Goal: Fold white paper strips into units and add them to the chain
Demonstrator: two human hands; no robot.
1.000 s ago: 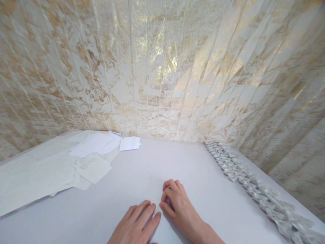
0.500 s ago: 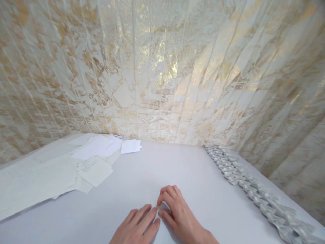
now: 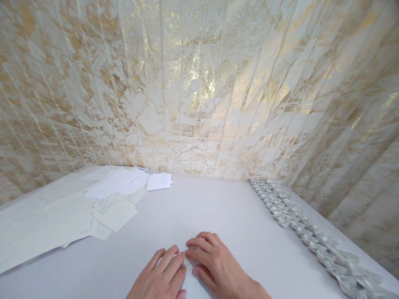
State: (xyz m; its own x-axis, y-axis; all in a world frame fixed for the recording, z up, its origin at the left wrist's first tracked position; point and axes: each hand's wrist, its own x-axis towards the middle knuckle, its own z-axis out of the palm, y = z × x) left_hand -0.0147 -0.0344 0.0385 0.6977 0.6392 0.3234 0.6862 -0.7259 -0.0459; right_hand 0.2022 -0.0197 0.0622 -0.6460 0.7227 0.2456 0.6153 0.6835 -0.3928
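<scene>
At the bottom middle, my left hand [image 3: 160, 273] and my right hand [image 3: 218, 263] rest close together on the table, fingertips almost meeting. A small pale piece of paper [image 3: 190, 277] shows in the gap between them, mostly hidden under the fingers, so its folded shape cannot be made out. My left fingers lie side by side, bent at the tips and pressed down along the paper. On the other side, my right fingers reach over towards the left fingertips, with the thumb lower down against the paper.
Loose sheets of paper [image 3: 46, 220] cover the left side, with a printed piece [image 3: 115, 211] on top. A small stack of white slips [image 3: 158, 181] lies at the back. Long rows of folded paper pieces [image 3: 307, 232] run along the right edge. A patterned curtain [image 3: 199, 83] hangs behind the table.
My right fingers have moved left and flattened from a raised pinch. My left hand has shifted slightly left. The paper shows less between them.
</scene>
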